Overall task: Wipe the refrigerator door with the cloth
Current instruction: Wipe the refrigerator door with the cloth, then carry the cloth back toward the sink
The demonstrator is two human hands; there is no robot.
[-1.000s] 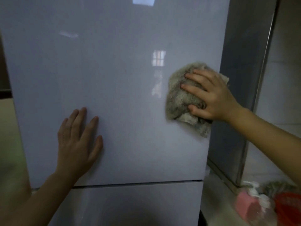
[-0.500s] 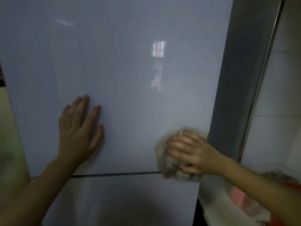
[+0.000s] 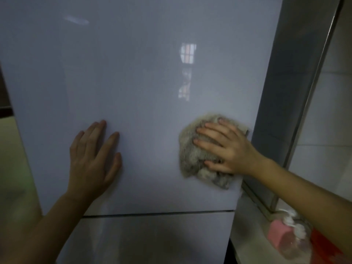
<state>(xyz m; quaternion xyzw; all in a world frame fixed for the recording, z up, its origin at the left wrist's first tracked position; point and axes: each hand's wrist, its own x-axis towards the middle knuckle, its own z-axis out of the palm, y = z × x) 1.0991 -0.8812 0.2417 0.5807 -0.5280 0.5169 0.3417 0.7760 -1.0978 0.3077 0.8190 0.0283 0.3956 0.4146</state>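
Note:
The glossy pale refrigerator door (image 3: 144,88) fills most of the view, with a seam to a lower door (image 3: 152,239) below it. A crumpled grey-beige cloth (image 3: 192,155) is pressed against the door near its right edge. My right hand (image 3: 224,149) lies flat on the cloth, fingers spread and pointing left, holding it to the surface. My left hand (image 3: 93,161) rests palm-flat on the door at the lower left, fingers up and apart, holding nothing.
The refrigerator's grey side panel (image 3: 285,92) and a metal trim run down the right. A white tiled wall (image 3: 331,130) lies beyond. On a ledge at the lower right stand a pink pump bottle (image 3: 283,237) and a red object (image 3: 323,246).
My right hand swept the cloth down the door's right side to the seam, then back up a little. The left hand stayed flat on the door.

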